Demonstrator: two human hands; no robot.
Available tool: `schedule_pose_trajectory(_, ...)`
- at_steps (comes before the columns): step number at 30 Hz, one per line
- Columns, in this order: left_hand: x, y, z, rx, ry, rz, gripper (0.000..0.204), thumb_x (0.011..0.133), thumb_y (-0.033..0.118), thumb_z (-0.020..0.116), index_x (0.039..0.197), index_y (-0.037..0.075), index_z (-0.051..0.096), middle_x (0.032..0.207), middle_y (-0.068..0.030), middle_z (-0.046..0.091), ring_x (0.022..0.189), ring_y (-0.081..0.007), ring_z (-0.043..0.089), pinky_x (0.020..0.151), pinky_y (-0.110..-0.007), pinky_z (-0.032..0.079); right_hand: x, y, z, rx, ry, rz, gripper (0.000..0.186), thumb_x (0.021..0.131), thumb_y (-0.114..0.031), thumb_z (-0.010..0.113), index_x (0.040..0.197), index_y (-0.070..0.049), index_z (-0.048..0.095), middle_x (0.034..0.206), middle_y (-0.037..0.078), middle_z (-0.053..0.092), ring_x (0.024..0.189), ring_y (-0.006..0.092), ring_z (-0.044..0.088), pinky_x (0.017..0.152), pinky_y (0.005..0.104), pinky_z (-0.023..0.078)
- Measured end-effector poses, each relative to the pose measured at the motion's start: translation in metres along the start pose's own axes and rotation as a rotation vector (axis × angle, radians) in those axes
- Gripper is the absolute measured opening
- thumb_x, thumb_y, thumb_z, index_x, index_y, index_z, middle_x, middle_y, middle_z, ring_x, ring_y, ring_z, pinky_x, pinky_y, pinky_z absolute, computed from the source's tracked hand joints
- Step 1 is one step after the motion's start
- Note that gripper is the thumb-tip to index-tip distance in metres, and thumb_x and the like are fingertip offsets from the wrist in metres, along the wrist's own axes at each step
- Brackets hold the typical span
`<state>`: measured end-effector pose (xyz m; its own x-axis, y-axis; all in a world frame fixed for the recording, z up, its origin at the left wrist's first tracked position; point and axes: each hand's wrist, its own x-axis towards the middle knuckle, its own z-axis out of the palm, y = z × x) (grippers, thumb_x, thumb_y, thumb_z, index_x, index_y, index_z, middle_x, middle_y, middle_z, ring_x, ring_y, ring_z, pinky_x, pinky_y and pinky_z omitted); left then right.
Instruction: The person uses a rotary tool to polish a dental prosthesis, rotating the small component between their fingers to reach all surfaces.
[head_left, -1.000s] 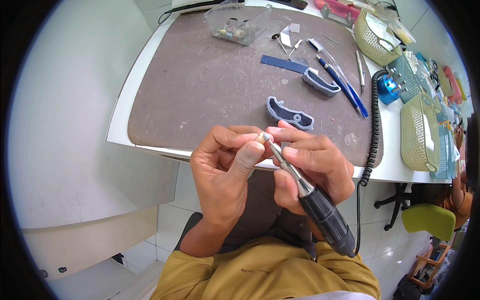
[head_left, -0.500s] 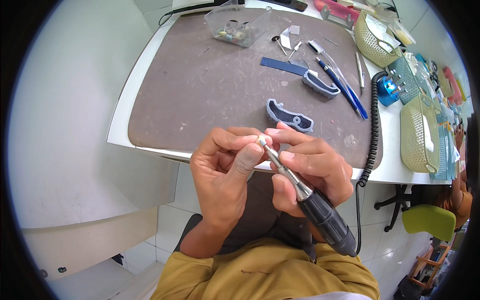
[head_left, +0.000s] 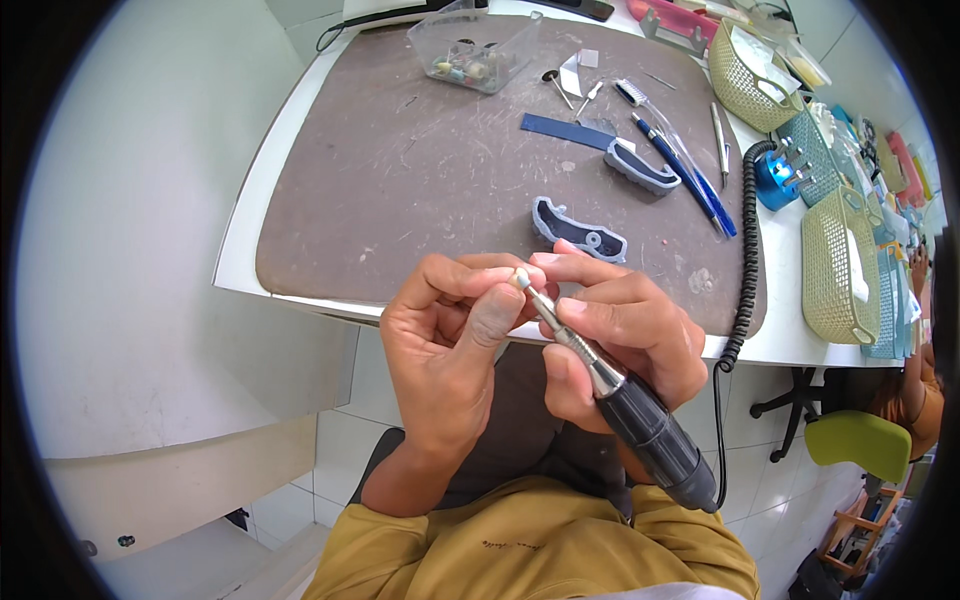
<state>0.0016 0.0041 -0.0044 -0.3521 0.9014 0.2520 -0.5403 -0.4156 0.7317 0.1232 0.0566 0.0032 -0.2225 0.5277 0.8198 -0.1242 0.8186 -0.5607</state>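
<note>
My left hand (head_left: 440,340) pinches a small cream-white piece (head_left: 516,277) between thumb and forefinger. It looks like a dental crown, mostly hidden by the fingertips. My right hand (head_left: 640,330) grips a rotary handpiece (head_left: 650,435) with a black body and silver nose, tilted up and leftward. The handpiece's pale tip meets the piece, and the fingertips of both hands come close together there. Just beyond them, on the brown mat, lies a grey-blue dental model section (head_left: 580,232). Another curved one (head_left: 642,170) rests farther right.
A clear plastic bin (head_left: 475,60) of small parts stands at the back. Pens (head_left: 685,175), a toothbrush (head_left: 632,93) and a blue strip (head_left: 568,131) lie on the mat (head_left: 380,180). Right are a coiled cord (head_left: 745,260), a blue bur holder (head_left: 778,180) and baskets (head_left: 838,270). A person sits far right.
Both hands stay almost in place. The handpiece tip has shifted very slightly against the small piece, and the right fingers have moved a little.
</note>
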Motion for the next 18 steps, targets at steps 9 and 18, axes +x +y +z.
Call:
schedule_pose_trajectory(9,-0.0007,0.0023,0.0043,-0.008,0.026,-0.008,0.007,0.090,0.002,0.062,0.091,-0.001,0.057,0.097,-0.0187,0.067,0.089,-0.0221,0.068,0.081,-0.038,0.059,0.0013,-0.0019,0.0023,0.009,0.094,0.026,0.024,0.070,0.000,0.075,0.090,0.005,0.062,0.082,0.020,0.068,0.084,0.0311,0.071,0.081,0.0429,0.057)
schedule_pose_trajectory(18,-0.0009,0.0018,0.0023,-0.026,0.028,-0.015,0.006,0.090,0.002,0.062,0.089,0.000,0.056,0.097,-0.0191,0.067,0.088,-0.0212,0.068,0.080,-0.037,0.060,-0.0009,-0.0003,0.0014,-0.018,0.021,0.007,0.021,0.078,-0.004,0.067,0.095,0.004,0.057,0.082,0.019,0.065,0.094,0.0368,0.068,0.088,0.0501,0.053)
